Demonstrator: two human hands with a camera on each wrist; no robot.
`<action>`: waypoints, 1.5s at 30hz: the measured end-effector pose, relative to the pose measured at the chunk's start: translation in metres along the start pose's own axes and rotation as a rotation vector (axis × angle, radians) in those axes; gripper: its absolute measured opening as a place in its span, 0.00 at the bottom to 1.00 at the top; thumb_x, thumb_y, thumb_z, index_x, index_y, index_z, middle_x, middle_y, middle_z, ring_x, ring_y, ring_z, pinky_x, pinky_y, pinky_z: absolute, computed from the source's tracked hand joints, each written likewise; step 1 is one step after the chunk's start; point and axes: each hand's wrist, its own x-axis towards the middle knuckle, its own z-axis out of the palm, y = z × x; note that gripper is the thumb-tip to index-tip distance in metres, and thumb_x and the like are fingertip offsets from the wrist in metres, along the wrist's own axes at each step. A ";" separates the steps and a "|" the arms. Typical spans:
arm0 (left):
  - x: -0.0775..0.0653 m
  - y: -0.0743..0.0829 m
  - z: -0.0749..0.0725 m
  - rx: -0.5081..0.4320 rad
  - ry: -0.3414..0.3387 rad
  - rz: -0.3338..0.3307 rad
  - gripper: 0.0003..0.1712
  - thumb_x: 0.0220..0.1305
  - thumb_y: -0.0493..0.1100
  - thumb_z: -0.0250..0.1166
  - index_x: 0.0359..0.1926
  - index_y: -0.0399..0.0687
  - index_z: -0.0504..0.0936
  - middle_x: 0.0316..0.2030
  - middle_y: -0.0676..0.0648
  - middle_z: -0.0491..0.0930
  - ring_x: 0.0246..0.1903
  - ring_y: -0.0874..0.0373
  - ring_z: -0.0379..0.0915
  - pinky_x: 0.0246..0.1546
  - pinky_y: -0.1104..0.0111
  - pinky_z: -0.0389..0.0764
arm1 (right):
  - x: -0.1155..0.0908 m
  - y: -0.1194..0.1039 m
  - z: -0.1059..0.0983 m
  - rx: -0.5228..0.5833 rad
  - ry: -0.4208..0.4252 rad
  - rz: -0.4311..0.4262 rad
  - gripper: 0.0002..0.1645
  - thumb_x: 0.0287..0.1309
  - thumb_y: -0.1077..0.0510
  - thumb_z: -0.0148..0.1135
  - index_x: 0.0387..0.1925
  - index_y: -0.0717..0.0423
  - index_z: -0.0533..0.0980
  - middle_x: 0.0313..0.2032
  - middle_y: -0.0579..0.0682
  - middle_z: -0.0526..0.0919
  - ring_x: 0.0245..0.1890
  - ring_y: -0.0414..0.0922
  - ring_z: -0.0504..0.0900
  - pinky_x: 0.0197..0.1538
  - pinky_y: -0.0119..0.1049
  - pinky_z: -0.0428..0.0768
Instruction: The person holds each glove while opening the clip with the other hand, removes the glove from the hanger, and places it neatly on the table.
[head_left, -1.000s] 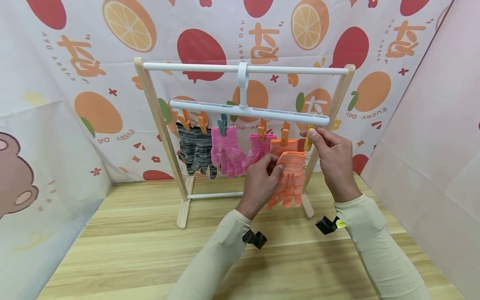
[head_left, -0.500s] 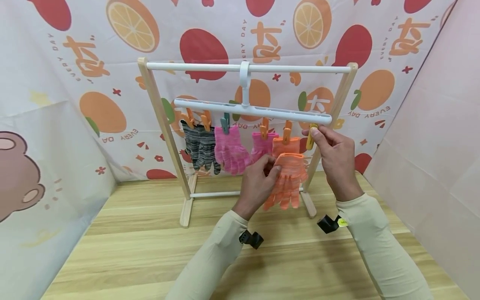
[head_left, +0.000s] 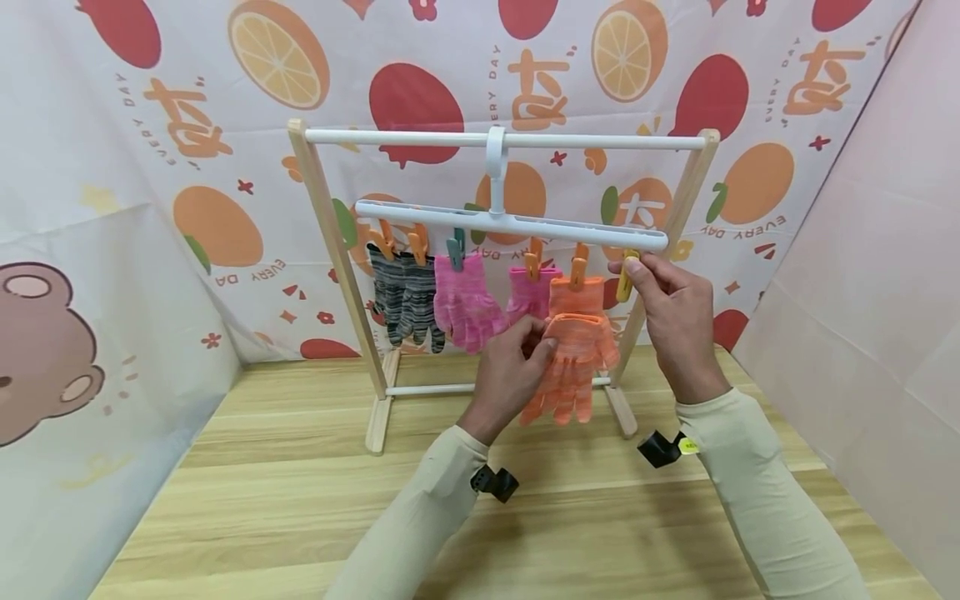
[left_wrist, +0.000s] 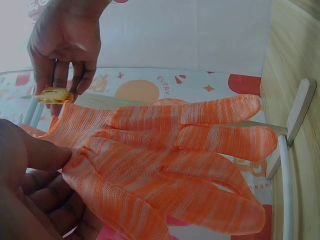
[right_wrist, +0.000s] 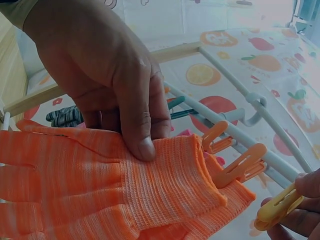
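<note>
My left hand [head_left: 510, 367] pinches an orange knit glove [head_left: 577, 354] near its cuff, fingers hanging down. Behind it, a second orange glove [head_left: 576, 296] hangs from an orange clothespin [head_left: 579, 265]. My right hand [head_left: 678, 321] pinches a yellow clothespin [head_left: 625, 279] just below the right end of the white hanger [head_left: 592, 233]. In the right wrist view, the yellow clothespin [right_wrist: 277, 207] stands apart from the held glove's cuff [right_wrist: 175, 175]. Whether its jaws are spread is hard to tell. The left wrist view shows my thumb [left_wrist: 47, 152] on the held glove [left_wrist: 150, 150].
The hanger hooks over a wood-and-white rack [head_left: 405, 138] on a wooden table [head_left: 247, 500]. Grey-black gloves [head_left: 405, 296] and pink gloves [head_left: 467, 300] hang from orange and teal clothespins [head_left: 456, 250]. A fruit-print cloth [head_left: 525, 108] stands behind the rack.
My left hand has lowered the orange glove slightly and moved it left, away from the yellow clothespin. My right hand stays at the clothespin. The head view has shifted a little.
</note>
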 end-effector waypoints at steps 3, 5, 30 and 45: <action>-0.001 -0.001 -0.002 -0.011 -0.005 -0.010 0.03 0.72 0.40 0.64 0.43 0.47 0.82 0.29 0.52 0.79 0.26 0.59 0.71 0.26 0.68 0.73 | 0.000 0.000 0.000 -0.002 -0.002 -0.002 0.20 0.70 0.54 0.63 0.58 0.60 0.81 0.43 0.56 0.89 0.59 0.46 0.75 0.66 0.42 0.72; -0.002 -0.002 -0.004 -0.010 -0.008 -0.014 0.03 0.72 0.40 0.64 0.43 0.47 0.82 0.29 0.52 0.79 0.26 0.59 0.71 0.26 0.68 0.73 | -0.001 0.000 0.000 -0.003 -0.005 -0.002 0.20 0.71 0.54 0.63 0.58 0.60 0.81 0.43 0.55 0.89 0.59 0.46 0.75 0.66 0.43 0.72; -0.008 -0.011 -0.027 0.050 0.027 0.004 0.05 0.71 0.40 0.65 0.43 0.44 0.83 0.30 0.50 0.82 0.28 0.58 0.75 0.31 0.63 0.77 | -0.002 -0.001 0.000 -0.014 -0.003 0.033 0.20 0.71 0.53 0.62 0.58 0.59 0.82 0.44 0.53 0.88 0.58 0.45 0.75 0.62 0.37 0.73; -0.011 -0.013 -0.033 0.077 0.044 0.015 0.04 0.71 0.39 0.65 0.42 0.44 0.83 0.29 0.50 0.82 0.27 0.59 0.75 0.30 0.64 0.77 | -0.003 -0.001 0.000 -0.035 0.004 0.031 0.20 0.71 0.52 0.63 0.58 0.59 0.82 0.43 0.52 0.89 0.60 0.45 0.74 0.67 0.45 0.71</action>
